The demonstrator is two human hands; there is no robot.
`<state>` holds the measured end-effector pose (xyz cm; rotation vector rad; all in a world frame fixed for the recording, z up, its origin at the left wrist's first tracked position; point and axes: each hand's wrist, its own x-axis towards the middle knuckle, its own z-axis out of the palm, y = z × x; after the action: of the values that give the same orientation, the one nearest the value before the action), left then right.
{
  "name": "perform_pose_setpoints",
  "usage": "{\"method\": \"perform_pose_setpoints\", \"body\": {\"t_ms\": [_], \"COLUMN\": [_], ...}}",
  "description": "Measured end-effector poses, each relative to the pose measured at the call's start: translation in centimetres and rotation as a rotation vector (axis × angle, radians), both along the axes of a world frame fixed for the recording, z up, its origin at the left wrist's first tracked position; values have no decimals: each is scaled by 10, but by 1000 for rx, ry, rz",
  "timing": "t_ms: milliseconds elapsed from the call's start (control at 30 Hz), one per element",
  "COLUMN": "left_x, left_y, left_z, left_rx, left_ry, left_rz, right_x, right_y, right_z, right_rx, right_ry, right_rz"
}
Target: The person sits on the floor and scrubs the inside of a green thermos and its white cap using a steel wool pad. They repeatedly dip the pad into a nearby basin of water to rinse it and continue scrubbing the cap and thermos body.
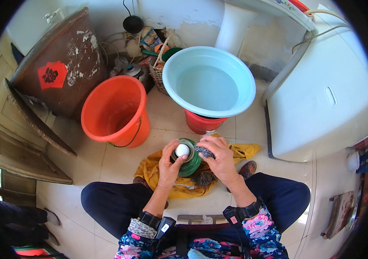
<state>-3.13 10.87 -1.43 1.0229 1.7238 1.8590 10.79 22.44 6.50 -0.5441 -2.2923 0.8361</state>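
Between my feet stands a green thermos flask (190,165) with a metal rim and a round white top (182,150). My left hand (170,162) grips the rim from the left, thumb and fingers around the white top. In my right hand (218,157) is a dark grey scouring pad (205,151), held at the flask's right side. Under the flask a yellow cloth (187,191) lies spread on the tiled floor. A grey-brown fibrous clump (204,178) rests on the cloth below my right hand. How firmly the pad touches the flask cannot be told.
Ahead, a light blue basin (208,81) of water sits on a red bucket (203,124). An orange bucket (116,110) stands left, near a large brown vat (64,64). A wicker basket (159,76) and metal kettle (134,71) are behind. A white appliance (320,90) is right; another person's feet (53,223) are lower left.
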Motion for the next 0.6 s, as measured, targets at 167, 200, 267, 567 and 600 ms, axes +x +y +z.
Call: {"method": "perform_pose_setpoints", "body": {"t_ms": [167,200,267,567,600], "left_x": [-1,-1,0,1,1], "left_y": [-1,-1,-1,3,3], "left_z": [2,2,2,0,1], "left_rx": [-46,-50,-48,-41,-31], "left_ry": [64,53,28,121,108], "left_rz": [2,9,23,6,11], "right_x": [-13,-12,-10,-8,-8], "right_y": [-6,-6,-7,-11,-11], "right_z": [-5,-6,-8,-21,-23], "right_rx": [25,27,62,-433,-463], "right_ry": [-145,-147,-132,32,12], "right_rz": [66,73,95,15,4]}}
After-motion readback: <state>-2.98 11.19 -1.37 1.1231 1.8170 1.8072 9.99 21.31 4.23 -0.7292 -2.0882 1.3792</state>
